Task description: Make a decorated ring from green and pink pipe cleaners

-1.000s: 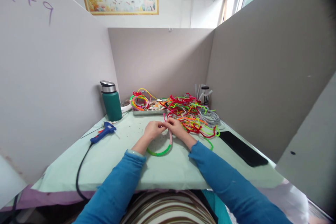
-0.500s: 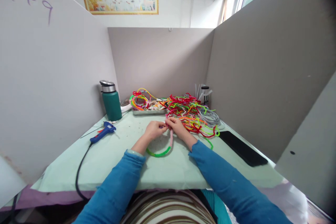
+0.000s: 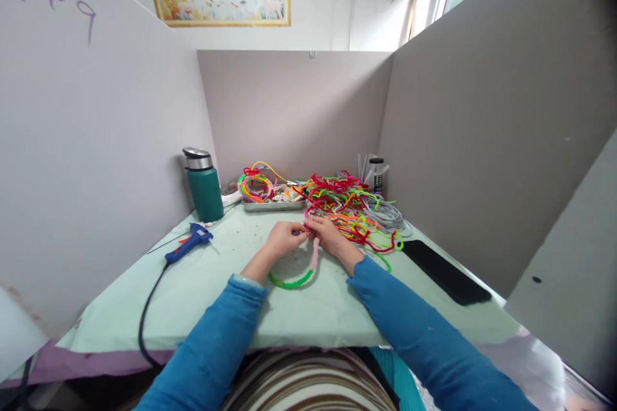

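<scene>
Both hands meet above the middle of the pale green table mat point(image 3: 308, 314). My left hand point(image 3: 282, 239) and my right hand point(image 3: 328, 234) pinch the top of a curved hoop point(image 3: 303, 273) wrapped partly in pink and partly in green fuzzy wire. The hoop hangs down from the fingers and its green lower arc rests on the mat. Fingers of both hands are closed on the pink end. A tangled heap of coloured fuzzy wires point(image 3: 351, 209) lies just behind my right hand.
A green flask point(image 3: 204, 185) stands at the back left. A blue glue gun point(image 3: 189, 243) with a black cord lies on the left. A metal tray point(image 3: 272, 200) holds coloured hoops. A black phone point(image 3: 446, 271) lies at the right. Grey partition walls enclose the desk.
The hands have stayed in nearly the same place; the fingers shifted slightly on the pink end and the hoop sank a little toward me.
</scene>
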Available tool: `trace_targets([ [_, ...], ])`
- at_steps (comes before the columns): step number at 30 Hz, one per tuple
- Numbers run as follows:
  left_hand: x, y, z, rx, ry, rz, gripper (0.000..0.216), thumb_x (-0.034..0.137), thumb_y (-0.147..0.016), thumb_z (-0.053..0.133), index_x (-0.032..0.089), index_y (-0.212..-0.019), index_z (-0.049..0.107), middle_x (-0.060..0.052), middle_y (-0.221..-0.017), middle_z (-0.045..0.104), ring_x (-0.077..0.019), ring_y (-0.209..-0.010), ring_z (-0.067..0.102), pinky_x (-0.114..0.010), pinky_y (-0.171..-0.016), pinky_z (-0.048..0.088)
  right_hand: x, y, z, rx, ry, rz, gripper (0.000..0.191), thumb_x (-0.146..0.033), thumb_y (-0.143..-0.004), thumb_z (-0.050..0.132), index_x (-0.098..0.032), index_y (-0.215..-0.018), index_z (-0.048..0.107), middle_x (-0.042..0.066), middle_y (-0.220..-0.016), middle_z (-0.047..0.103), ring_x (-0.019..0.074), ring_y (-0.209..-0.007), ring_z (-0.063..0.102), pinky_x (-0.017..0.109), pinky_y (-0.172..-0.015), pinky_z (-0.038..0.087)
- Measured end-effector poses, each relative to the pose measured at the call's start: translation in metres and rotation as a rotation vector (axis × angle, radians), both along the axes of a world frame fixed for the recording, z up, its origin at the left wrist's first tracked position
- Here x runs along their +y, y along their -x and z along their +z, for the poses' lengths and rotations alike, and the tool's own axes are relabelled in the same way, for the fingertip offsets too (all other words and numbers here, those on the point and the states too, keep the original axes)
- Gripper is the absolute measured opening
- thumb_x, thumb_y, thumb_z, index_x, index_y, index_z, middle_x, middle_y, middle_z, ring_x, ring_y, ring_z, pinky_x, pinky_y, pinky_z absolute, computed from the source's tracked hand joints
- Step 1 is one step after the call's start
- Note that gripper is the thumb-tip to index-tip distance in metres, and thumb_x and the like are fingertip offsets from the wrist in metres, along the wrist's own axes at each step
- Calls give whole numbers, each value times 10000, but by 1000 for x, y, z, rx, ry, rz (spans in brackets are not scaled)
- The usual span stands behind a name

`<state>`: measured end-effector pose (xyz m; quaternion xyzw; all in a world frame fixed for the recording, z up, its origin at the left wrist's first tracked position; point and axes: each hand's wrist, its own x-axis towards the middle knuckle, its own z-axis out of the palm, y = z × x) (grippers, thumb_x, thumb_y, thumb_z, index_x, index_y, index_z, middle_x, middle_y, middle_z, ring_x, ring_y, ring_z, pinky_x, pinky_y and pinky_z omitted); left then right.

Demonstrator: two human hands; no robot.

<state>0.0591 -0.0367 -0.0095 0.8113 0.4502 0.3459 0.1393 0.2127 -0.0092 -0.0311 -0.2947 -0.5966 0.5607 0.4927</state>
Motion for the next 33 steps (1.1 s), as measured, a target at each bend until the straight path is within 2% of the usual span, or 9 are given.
trace_targets([
  [5, 1, 1, 0, -20, -3, -12, 291, 340, -746, 526, 159, -823, 741, -2, -699, 682, -114, -632, 552, -191, -624, 398, -3, 0, 6, 102, 32, -10, 279, -398, -631, 676, -171, -645, 513, -19, -584, 486, 98, -521, 430, 241, -510, 350],
  [9, 1, 0, 0, -28, 3, -33, 295, 345, -753, 522, 150, -806, 736, -7, -696, 679, -114, -629, 549, -191, -611, 397, -2, 0, 4, 154, 27, 12, 283, -390, -624, 696, -172, -671, 521, -29, -591, 497, 95, -515, 445, 250, -536, 362],
  [15, 1, 0, -1, -13, -14, -19, 298, 345, -762, 512, 128, -764, 716, -12, -677, 665, -108, -624, 541, -194, -609, 395, 4, 1, -3, 84, -26, -27, 331, -418, -609, 711, -160, -651, 509, -50, -562, 456, 70, -475, 386, 220, -460, 273],
  [20, -2, -1, 1, -34, -23, -4, 268, 351, -758, 529, 136, -769, 690, -21, -712, 674, -113, -640, 554, -200, -599, 389, 4, 2, -4, 33, -48, -47, 353, -458, -620, 692, -158, -644, 508, -53, -560, 441, 69, -484, 374, 217, -461, 272],
  [25, -6, -1, 5, -80, -70, 61, 289, 370, -745, 567, 159, -928, 643, 0, -667, 647, -103, -607, 549, -195, -581, 380, 3, 2, -4, 16, -23, -59, 370, -464, -588, 709, -166, -620, 492, -64, -527, 415, 67, -471, 354, 217, -454, 249],
  [28, -6, -1, 5, -70, -87, 50, 302, 369, -764, 551, 179, -977, 648, 24, -620, 618, -87, -563, 509, -188, -569, 367, 4, 2, -6, 7, -17, -47, 349, -444, -582, 710, -166, -624, 504, -60, -522, 435, 66, -465, 348, 217, -450, 239],
  [33, -1, 0, 3, -136, -69, 3, 293, 362, -778, 542, 181, -944, 702, -11, -747, 685, -95, -614, 529, -192, -606, 387, 4, 2, -6, 5, 18, -38, 310, -432, -607, 681, -167, -609, 519, -60, -475, 406, 68, -433, 332, 223, -426, 225],
])
